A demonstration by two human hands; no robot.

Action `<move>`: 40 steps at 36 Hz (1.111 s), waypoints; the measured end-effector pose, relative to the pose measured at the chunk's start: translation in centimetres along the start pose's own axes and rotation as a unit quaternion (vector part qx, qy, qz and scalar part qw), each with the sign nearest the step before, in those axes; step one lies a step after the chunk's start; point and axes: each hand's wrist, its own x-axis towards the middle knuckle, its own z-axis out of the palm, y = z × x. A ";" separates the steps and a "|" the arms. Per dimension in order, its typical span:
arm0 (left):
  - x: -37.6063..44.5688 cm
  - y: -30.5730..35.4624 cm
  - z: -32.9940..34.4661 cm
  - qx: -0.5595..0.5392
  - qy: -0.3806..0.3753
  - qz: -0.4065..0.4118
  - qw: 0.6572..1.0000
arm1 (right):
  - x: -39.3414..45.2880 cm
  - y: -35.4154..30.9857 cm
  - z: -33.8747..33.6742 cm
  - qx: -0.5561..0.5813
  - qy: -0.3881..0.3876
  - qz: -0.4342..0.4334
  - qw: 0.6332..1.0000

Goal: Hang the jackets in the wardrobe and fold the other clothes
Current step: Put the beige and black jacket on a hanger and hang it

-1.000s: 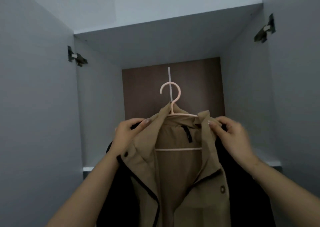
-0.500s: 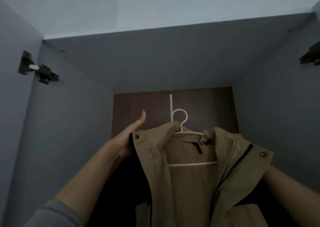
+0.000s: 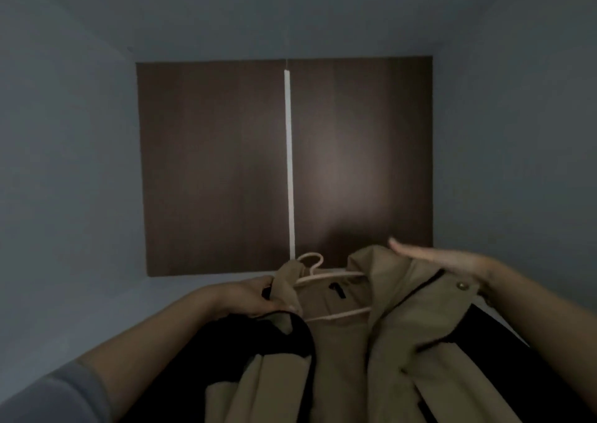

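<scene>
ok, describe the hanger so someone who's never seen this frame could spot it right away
Start at the dark brown back panel of the wardrobe and follow its white vertical strip down to the bottom. There sits the hanger, inside the collar of the tan jacket, between the left hand and right hand. It is the only thin, pale pink thing there.

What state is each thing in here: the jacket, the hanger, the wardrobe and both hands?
Jacket: on the hanger, front open, held up inside the wardrobe.
Hanger: inside the jacket's collar, hook free in the air.
Wardrobe: open, brown back panel showing.
Left hand: grips the left collar.
Right hand: flat, fingers straight, on the right collar.
</scene>
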 end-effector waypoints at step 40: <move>-31.1 6.6 18.6 -0.097 0.316 0.135 0.934 | -21.7 7.6 23.4 -0.351 0.234 -0.298 0.856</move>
